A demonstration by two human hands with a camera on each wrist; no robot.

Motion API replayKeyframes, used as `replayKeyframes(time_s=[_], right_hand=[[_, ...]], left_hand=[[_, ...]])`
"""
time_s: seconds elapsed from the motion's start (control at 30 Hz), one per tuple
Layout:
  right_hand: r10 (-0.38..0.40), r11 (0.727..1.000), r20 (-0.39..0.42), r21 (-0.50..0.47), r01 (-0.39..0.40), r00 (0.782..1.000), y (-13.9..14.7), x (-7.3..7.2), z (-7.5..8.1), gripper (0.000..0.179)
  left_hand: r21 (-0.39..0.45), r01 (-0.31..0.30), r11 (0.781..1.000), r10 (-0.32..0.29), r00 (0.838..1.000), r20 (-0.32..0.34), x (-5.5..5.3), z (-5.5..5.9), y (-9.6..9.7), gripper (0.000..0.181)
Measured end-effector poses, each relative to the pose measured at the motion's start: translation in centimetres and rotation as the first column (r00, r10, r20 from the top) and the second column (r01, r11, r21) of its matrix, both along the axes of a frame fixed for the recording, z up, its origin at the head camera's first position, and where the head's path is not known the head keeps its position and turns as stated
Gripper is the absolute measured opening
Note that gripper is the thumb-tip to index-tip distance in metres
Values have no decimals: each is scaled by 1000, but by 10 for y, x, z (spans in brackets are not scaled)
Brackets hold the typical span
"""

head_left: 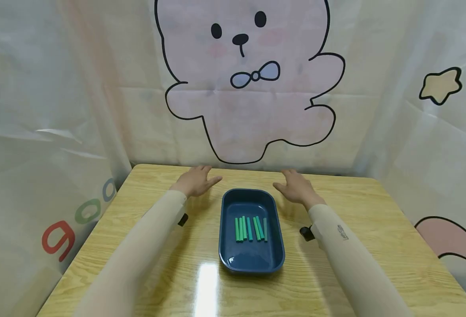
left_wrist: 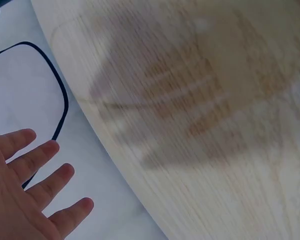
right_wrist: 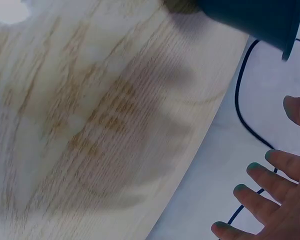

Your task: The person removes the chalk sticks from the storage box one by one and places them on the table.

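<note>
A dark blue rectangular tray [head_left: 252, 260] stands on the wooden table between the two forearms. Inside it lies a row of several short green and teal sticks [head_left: 244, 229], mostly parallel; their exact kind is hard to tell. The left hand [head_left: 195, 181] hovers beyond the tray's far left corner, its fingers spread and holding nothing. On the other side, past the far right corner, the right hand [head_left: 296, 187] is likewise spread and bare of any object. In the right wrist view the tray's wall [right_wrist: 255, 20] shows at the top, apart from the right hand's fingers [right_wrist: 272, 182].
The light wooden table [head_left: 169, 281] ends at a far edge just behind the hands. A curtain [head_left: 252, 123] with a cartoon bear hangs behind it, and more printed cloth [head_left: 434, 145] closes off the sides. Dark wrist cameras [head_left: 307, 233] sit under the sleeves.
</note>
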State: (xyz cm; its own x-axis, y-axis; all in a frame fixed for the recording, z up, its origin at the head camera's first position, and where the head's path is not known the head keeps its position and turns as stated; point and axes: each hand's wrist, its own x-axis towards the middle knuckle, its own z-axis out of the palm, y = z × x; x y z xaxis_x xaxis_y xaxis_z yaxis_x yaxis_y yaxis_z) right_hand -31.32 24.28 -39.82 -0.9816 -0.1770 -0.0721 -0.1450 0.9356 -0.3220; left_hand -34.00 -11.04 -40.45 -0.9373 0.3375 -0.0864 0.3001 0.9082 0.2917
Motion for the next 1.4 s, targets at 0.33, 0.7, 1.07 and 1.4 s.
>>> replayKeyframes(time_s=[0.33,0.7,1.07,1.4], right_hand=[[80,996,-43,-35,-81,996,-10,16,4,71],[142,987,-86,-56,-147,986,-15,29,6,71],[180,978,-100,-93,-189,979,-19,45,10,69],[214,965,-146,-120,-232,966,-21,62,14,63]], left_hand=[[106,27,994,-29,999,21,13,-5,-4,82],[174,76,982,-78,997,7,32,-6,-3,82],[197,102,975,-99,995,-24,48,-7,5,80],[202,69,977,-72,997,6,63,-6,12,80]])
